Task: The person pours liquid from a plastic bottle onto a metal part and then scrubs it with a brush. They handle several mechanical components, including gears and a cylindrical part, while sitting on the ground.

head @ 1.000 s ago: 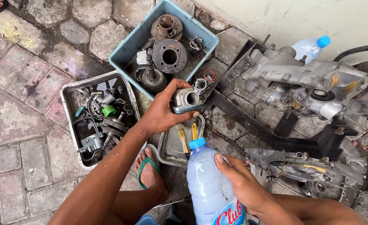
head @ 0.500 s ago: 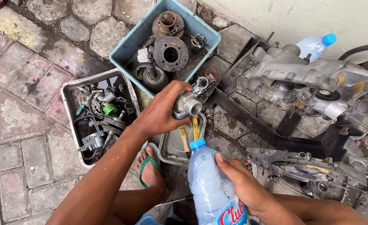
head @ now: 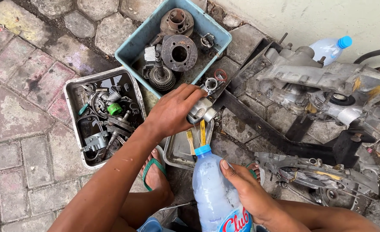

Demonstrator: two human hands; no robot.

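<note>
Holding a small grey metal carburettor-like part (head: 202,111) over the small steel tray (head: 176,150), the left hand (head: 173,112) is clamped around it. Just below the tray, the right hand (head: 241,189) grips a capped plastic bottle (head: 213,189). Uncapping seems due before rinsing.

My left hand (head: 173,112) grips a small metal carburetor body (head: 203,111) at mid-frame, above a small steel tray (head: 178,151) holding two brushes (head: 196,136). My right hand (head: 246,189) wraps a blue-capped plastic bottle (head: 213,189) at the bottom centre. A blue tub (head: 135,46) of engine parts sits above.
</note>
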